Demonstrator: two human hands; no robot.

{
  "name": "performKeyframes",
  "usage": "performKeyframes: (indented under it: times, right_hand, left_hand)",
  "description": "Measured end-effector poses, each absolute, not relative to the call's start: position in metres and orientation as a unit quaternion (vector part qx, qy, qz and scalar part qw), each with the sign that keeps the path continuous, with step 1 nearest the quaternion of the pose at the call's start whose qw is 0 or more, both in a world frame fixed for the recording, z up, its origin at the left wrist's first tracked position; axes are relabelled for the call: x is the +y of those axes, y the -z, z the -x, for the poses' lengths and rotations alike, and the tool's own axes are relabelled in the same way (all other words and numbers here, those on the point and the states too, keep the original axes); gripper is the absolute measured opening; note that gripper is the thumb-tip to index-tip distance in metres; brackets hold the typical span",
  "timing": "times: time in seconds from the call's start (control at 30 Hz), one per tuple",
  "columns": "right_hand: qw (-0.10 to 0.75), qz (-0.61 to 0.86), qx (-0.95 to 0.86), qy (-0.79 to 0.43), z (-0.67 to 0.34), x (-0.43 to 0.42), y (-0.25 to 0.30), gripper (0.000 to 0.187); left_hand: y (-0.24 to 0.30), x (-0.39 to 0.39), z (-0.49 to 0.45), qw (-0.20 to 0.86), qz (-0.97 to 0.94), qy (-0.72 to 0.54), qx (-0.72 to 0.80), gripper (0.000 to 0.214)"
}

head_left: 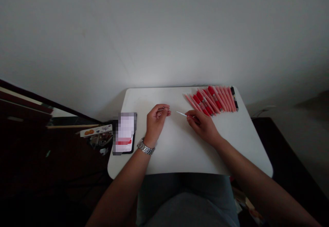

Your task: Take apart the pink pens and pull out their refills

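Observation:
My right hand (pixel 202 122) pinches a thin white pen refill (pixel 181 113) that points left; a bit of red shows at the fingertips. Opposite it, my left hand (pixel 156 117) is closed, thumb against curled fingers, and whatever it holds is too small to make out. The two hands are apart, above the middle of a white table (pixel 174 151). Just beyond my right hand lies a fanned row of several red and pink pens (pixel 222 98), some with darker red grips. A black pen (pixel 234 98) closes the row on the right.
A phone (pixel 124 133) with a blurred screen lies at the table's left edge. The wall (pixel 164 35) rises directly behind the table. On the floor side at left are a sticker-covered white box (pixel 96 130) and some clutter. A dark surface (pixel 285 148) stands at right.

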State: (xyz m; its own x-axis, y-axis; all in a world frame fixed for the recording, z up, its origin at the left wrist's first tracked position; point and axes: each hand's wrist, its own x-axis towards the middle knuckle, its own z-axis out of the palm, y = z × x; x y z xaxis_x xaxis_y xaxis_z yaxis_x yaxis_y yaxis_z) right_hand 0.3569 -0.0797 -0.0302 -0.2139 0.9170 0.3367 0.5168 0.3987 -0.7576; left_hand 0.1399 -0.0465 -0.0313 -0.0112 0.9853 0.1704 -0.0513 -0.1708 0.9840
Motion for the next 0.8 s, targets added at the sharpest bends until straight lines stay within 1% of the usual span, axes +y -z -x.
performKeyframes:
  times: [0.3, 0.43, 0.57, 0.8]
  right_hand:
    - [0.394, 0.486, -0.738, -0.253, -0.357, -0.08, 0.029, 0.014]
    - [0.393, 0.484, -0.739, -0.253, -0.357, -0.08, 0.03, 0.015]
    - [0.394, 0.481, -0.742, -0.25, -0.357, -0.08, 0.03, 0.015]
    - [0.398, 0.481, -0.741, -0.246, -0.356, -0.08, 0.028, 0.016]
  left_hand:
    - [0.027, -0.046, -0.139, 0.44, -0.533, -0.559, 0.457, 0.022]
    - [0.022, -0.045, -0.138, 0.4, -0.536, -0.578, 0.467, 0.017]
    - [0.022, -0.044, -0.134, 0.354, -0.564, -0.563, 0.489, 0.013]
    - [0.026, -0.043, -0.131, 0.318, -0.581, -0.547, 0.512, 0.016]
